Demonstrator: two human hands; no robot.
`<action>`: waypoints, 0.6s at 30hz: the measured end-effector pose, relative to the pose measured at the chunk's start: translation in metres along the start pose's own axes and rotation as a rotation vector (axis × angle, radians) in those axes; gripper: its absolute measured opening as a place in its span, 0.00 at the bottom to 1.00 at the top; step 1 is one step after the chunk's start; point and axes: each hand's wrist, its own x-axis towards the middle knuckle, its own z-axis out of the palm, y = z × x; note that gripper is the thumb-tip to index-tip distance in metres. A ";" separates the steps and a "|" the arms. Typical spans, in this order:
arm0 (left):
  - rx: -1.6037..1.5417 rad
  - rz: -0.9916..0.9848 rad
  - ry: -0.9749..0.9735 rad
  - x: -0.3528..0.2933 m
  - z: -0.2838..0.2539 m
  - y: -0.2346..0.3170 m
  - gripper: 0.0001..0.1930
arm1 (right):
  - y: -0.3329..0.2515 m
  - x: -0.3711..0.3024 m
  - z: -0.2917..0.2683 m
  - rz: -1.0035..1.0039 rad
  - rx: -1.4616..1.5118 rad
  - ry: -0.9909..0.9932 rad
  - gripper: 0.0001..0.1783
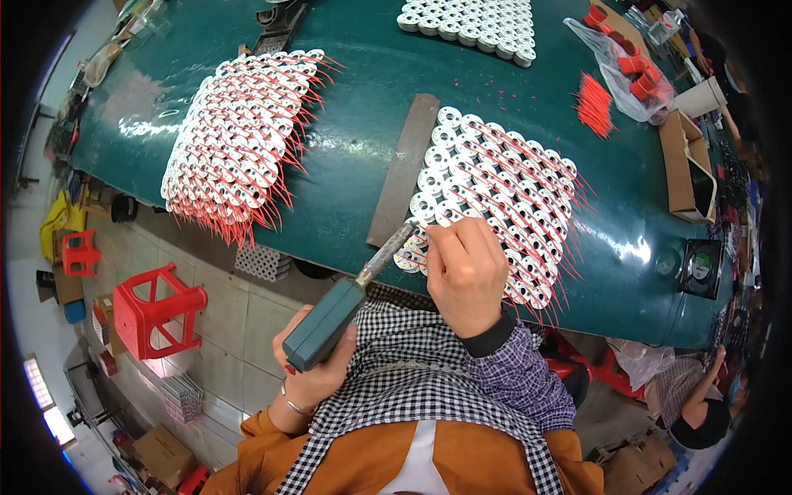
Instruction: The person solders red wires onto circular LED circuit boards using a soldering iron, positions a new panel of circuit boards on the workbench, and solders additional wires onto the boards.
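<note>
My left hand [323, 375] is wrapped round the teal handle of a soldering iron [328, 323]. Its metal shaft slants up to the right, and the tip meets the near left edge of a block of white round bobbins [450, 157]. Close by the tip, my right hand [469, 276] is closed in a pinch over the same bobbins; what its fingertips hold is too small to make out. Thin red wires [528, 219] run across many of these bobbins and stick out on the right. A flat metal bar [403, 173] lies along the block's left side.
Left on the green table [346, 140] is a second block of bobbins with red wires [235, 136]. Bare bobbins [474, 25] stand at the back. To the right are loose red wires [594, 106], red spools [643, 81] and a cardboard box [686, 165]. A red stool [157, 313] stands on the floor.
</note>
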 end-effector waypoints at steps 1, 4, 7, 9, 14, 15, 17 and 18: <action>0.001 0.000 0.001 -0.004 0.000 -0.002 0.10 | 0.000 0.001 0.000 -0.005 0.000 0.000 0.07; -0.075 -0.115 0.066 -0.014 -0.001 -0.011 0.13 | -0.001 0.000 0.000 -0.004 -0.001 -0.001 0.07; -0.074 -0.067 0.071 -0.016 -0.002 -0.013 0.15 | -0.001 -0.001 0.000 -0.001 0.005 -0.002 0.07; -0.081 -0.095 0.095 -0.020 -0.003 -0.015 0.16 | -0.001 -0.002 0.000 -0.002 0.011 -0.001 0.07; -0.100 -0.138 0.098 -0.020 -0.002 -0.015 0.16 | 0.004 -0.006 -0.003 0.017 0.027 -0.001 0.06; -0.114 -0.160 0.092 -0.019 0.000 -0.016 0.17 | 0.006 -0.007 -0.004 0.023 0.024 0.000 0.06; -0.126 -0.173 0.087 -0.019 0.000 -0.012 0.16 | 0.005 -0.005 -0.009 0.009 0.021 0.011 0.07; -0.133 -0.198 0.078 -0.019 0.000 -0.011 0.16 | 0.002 -0.006 -0.012 0.008 0.005 0.022 0.07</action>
